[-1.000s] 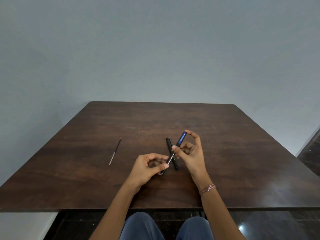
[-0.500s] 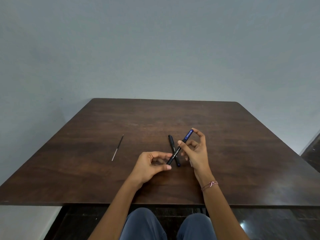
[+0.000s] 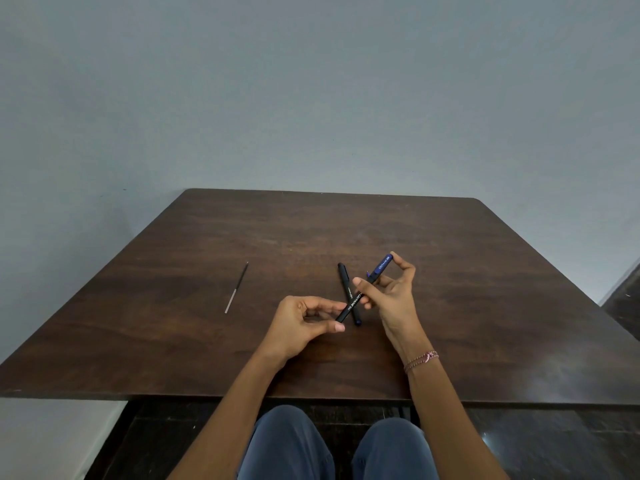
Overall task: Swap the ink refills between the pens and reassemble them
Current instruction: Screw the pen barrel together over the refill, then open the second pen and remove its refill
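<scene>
The right hand (image 3: 391,299) holds the blue-capped pen (image 3: 363,289) up high. The left hand (image 3: 301,323) pinches its low end. Another black pen (image 3: 345,285) and a thin refill (image 3: 236,287) lie on the tabletop (image 3: 173,341).

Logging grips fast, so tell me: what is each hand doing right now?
Left hand: closed on the lower end of the held pen.
Right hand: closed on the same pen's blue cap end.

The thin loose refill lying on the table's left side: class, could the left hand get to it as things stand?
Probably yes. The thin loose refill lies alone on bare brown wooden table, nothing between, but the left hand must first release the black pen.
</scene>
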A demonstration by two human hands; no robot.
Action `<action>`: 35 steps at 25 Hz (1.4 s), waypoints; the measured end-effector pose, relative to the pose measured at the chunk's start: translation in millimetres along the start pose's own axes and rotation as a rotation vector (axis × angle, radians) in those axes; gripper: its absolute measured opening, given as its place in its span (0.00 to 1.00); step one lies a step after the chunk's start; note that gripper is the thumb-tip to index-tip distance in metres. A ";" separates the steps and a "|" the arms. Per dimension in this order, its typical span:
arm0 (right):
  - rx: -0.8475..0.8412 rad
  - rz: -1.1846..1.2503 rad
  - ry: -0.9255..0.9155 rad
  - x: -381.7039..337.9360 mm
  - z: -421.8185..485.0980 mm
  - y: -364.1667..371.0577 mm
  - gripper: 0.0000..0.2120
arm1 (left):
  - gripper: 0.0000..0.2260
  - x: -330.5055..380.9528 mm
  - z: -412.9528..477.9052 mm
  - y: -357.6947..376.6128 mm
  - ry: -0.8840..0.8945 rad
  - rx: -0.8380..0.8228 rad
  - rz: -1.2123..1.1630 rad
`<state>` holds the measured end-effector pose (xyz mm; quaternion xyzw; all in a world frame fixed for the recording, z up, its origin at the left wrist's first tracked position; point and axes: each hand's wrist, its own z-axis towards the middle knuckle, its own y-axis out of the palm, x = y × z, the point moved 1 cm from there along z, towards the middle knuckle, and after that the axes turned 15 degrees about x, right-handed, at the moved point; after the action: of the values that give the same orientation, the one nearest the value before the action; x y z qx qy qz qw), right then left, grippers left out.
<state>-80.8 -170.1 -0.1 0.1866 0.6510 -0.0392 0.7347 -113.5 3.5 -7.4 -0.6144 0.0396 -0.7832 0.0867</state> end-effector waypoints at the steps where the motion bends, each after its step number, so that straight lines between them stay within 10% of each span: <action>1: 0.004 0.000 0.001 0.3 0.1 -0.1 0.35 | 0.16 -0.2 0.2 0.2 0.001 0.000 0.001; 17: -0.102 -0.215 -0.022 -27.0 13.3 -5.9 0.34 | 0.15 10.7 -5.9 17.0 0.046 0.066 0.041; 24: 0.062 -0.262 0.038 -38.9 46.0 -54.0 0.15 | 0.12 33.5 -1.4 75.9 0.150 0.056 0.139; 35: 0.140 -0.724 -0.041 -27.5 112.7 -129.3 0.27 | 0.12 32.8 15.3 192.1 0.033 -0.041 0.325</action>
<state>-17.6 -331.8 7.0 -0.0067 0.6556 -0.3449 0.6717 -89.5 -190.4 -4.8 -0.5886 0.1558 -0.7678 0.1993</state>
